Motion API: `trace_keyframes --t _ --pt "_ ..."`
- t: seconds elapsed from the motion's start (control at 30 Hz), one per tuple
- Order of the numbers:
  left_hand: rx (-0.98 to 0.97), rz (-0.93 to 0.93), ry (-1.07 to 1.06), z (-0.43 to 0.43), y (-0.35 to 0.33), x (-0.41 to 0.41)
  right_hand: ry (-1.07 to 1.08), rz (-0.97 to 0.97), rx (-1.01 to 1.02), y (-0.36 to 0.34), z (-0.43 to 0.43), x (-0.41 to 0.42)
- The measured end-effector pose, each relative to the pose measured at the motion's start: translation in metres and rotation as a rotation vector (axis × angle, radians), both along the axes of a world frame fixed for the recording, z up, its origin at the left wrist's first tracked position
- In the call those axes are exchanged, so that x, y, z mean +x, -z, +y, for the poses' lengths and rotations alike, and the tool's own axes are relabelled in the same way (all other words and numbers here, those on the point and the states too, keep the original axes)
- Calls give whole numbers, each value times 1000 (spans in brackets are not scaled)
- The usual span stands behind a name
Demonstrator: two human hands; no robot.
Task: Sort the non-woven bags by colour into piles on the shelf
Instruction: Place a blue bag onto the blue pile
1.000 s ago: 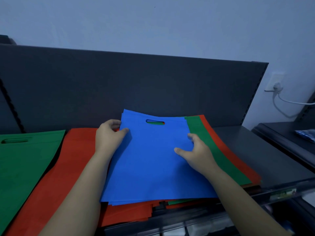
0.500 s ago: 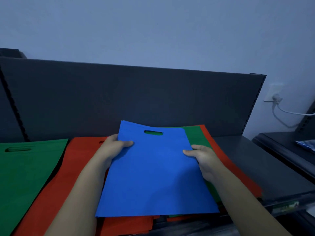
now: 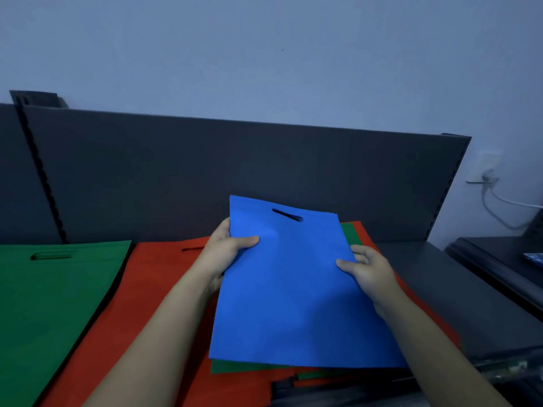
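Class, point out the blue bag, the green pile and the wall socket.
blue bag [image 3: 293,289], head view, centre of its face
green pile [image 3: 55,295], head view, top bag's middle
wall socket [image 3: 484,168], head view, plate

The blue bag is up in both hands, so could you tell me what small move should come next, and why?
Probably carry the blue bag right, onto the bare shelf. The left hand and right hand grip its side edges, and it is raised off the mixed stack. The green pile and red pile lie left; no blue pile shows.
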State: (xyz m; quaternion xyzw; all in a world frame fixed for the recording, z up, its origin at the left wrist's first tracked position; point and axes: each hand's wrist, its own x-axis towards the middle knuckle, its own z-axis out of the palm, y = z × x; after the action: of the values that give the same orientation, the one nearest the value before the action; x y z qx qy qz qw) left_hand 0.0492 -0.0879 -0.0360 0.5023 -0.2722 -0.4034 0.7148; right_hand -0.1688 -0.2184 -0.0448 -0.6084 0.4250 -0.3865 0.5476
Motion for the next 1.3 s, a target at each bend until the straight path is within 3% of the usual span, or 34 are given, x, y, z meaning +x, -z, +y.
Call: trace_keyframes --t 0.1,0.23,0.4,0.6,0.8,1.07,1.3 --pt "78 77 -1 11 -23 2 -74 -68 50 -14 3 5" --pt "241 128 30 40 -60 19 -209 -203 273 -29 17 26" --pt "227 11 -92 92 -91 53 -514 -212 493 -37 54 71" --pt "295 -114 -246 167 -84 117 -449 -164 297 -41 105 132" --pt "304 -237 -219 255 -64 198 -355 -163 131 -55 195 196" --pt "417 -243 -197 378 -49 313 -382 -125 113 -55 317 304" --pt "517 -274 -379 439 -35 364 -406 -89 223 -36 370 371"
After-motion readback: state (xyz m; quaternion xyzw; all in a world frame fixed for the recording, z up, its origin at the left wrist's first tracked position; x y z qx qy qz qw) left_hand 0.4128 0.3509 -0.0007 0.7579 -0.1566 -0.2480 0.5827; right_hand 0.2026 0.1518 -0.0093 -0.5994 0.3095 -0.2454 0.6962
